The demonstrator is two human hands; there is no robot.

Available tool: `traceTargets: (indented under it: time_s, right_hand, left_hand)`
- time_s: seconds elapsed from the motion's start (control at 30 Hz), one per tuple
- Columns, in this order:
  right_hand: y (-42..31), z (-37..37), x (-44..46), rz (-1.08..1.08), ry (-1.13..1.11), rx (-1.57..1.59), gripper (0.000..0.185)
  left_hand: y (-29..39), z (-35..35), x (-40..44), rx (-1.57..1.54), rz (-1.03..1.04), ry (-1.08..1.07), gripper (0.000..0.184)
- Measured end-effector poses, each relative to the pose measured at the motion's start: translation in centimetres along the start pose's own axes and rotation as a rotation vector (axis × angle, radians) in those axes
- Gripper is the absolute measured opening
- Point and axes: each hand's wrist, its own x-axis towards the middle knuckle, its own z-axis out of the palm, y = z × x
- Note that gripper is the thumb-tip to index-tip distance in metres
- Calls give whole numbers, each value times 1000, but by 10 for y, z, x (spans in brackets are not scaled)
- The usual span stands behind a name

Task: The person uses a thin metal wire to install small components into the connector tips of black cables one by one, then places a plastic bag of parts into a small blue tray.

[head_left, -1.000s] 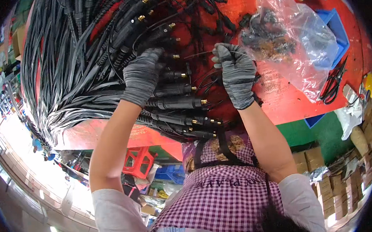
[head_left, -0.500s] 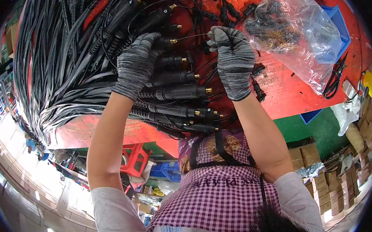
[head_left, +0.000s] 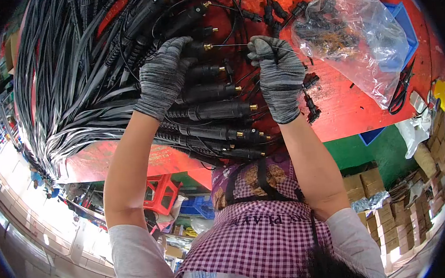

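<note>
My left hand, in a grey striped knit glove, is closed around a black cable connector with a brass tip pointing right. A thin metal wire runs straight from that tip to my right hand, gloved alike. Its thumb and fingers pinch the wire, whose far end sticks out to the right. Further black connectors with brass tips lie side by side below my left hand. Small black plugs on thin leads rest beside my right wrist.
Bundled black and grey cables cover the left of the red table. At right are a clear plastic bag of small dark parts, a blue bin and black-handled scissors. A red stool stands below the table edge.
My right hand has shifted slightly left toward the connector's tip. The wire, bowed before, now looks straighter. My left hand stays on the connector.
</note>
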Motion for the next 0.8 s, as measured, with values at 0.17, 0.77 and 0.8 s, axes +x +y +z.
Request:
traceTargets:
  time_s: [0.17, 0.77, 0.8]
  right_hand:
    - [-2, 2, 1, -23, -6, 7, 14]
    - [-16, 22, 7, -277, -201, -395, 14]
    - [-17, 22, 7, -324, -225, -455, 14]
  left_hand:
    - [-2, 0, -1, 14, 31, 23, 37]
    - [-3, 0, -4, -27, 54, 95, 31]
    - [-4, 0, -5, -21, 67, 117, 33]
